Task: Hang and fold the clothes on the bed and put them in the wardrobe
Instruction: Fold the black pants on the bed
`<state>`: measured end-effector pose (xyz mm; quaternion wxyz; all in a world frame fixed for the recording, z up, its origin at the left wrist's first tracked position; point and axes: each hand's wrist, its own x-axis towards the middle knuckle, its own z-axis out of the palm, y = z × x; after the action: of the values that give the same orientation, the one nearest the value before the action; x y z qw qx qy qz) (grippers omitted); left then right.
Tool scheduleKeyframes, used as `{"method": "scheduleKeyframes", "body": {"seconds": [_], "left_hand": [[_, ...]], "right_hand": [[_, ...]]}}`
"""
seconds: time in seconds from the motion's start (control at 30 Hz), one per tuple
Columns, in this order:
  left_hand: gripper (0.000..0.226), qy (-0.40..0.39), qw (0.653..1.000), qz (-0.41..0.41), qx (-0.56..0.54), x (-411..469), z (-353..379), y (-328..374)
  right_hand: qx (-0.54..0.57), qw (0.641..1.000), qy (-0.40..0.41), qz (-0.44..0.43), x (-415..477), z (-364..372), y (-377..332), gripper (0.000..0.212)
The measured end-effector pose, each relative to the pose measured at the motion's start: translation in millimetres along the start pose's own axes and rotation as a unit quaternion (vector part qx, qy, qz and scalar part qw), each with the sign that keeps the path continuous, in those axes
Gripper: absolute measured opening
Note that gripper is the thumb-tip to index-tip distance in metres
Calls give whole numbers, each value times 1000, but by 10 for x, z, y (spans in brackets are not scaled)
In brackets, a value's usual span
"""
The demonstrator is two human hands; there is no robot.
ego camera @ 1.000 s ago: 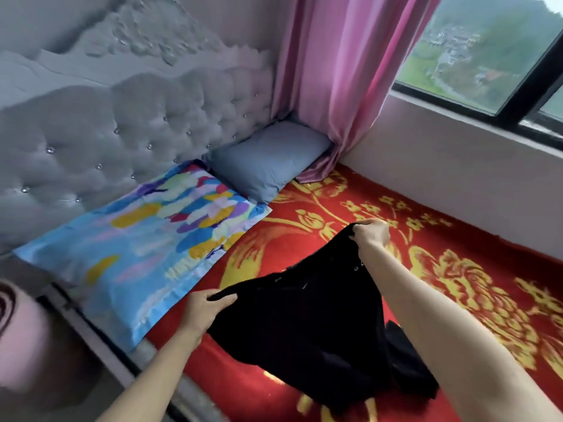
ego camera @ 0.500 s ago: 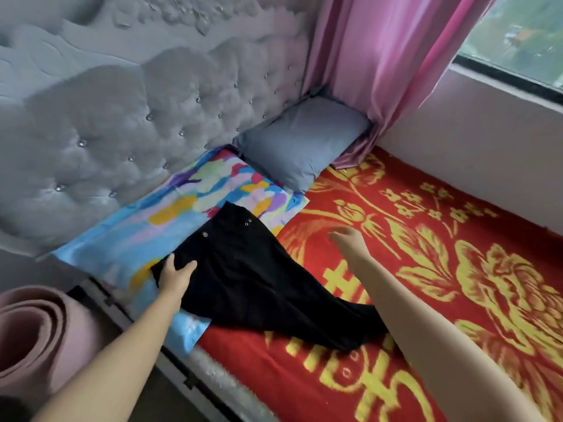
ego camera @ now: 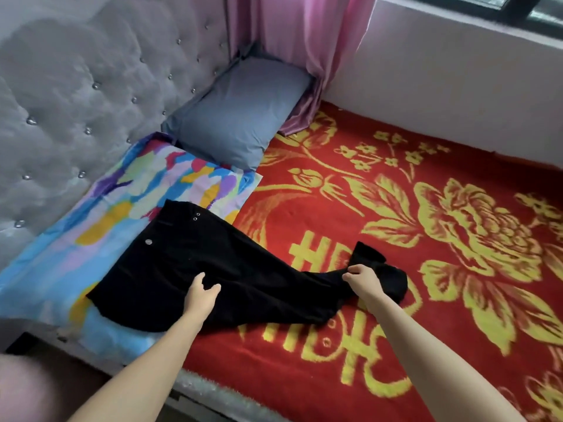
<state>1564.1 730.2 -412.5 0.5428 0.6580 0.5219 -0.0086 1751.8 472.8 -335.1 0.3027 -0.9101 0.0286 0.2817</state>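
black trousers (ego camera: 231, 269) lie flat on the red bed (ego camera: 441, 315), waist end on the colourful pillow (ego camera: 100, 226) and legs running off its right edge (two rivets and a button show near the waist). the left hand (ego camera: 201, 295) rests spread on the thigh part, near the pillow's right edge, thumb apart from the fingers, gripping nothing. the right hand (ego camera: 362, 281), well right of the pillow, has its fingers curled, pinching bunched leg cloth near the hem. a grey pillow (ego camera: 240, 117) lies just beyond the colourful pillow, against the headboard (ego camera: 76, 86), a pink curtain (ego camera: 292, 41) touching it.
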Motion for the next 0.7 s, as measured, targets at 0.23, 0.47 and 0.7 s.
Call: {"method": "scheduleKeyframes", "body": {"seconds": [0.23, 0.47, 0.7], "left_hand": [[52, -50, 986, 31, 156, 209, 866, -32], [49, -91, 946, 124, 285, 639, 1768, -117], [57, -122, 810, 277, 502, 1208, 2428, -103]], "right_hand": [[-45, 998, -13, 52, 588, 82, 846, 42], [-149, 989, -21, 9, 1285, 414, 1496, 48], [-370, 924, 30, -95, 1950, 597, 1829, 71]]}}
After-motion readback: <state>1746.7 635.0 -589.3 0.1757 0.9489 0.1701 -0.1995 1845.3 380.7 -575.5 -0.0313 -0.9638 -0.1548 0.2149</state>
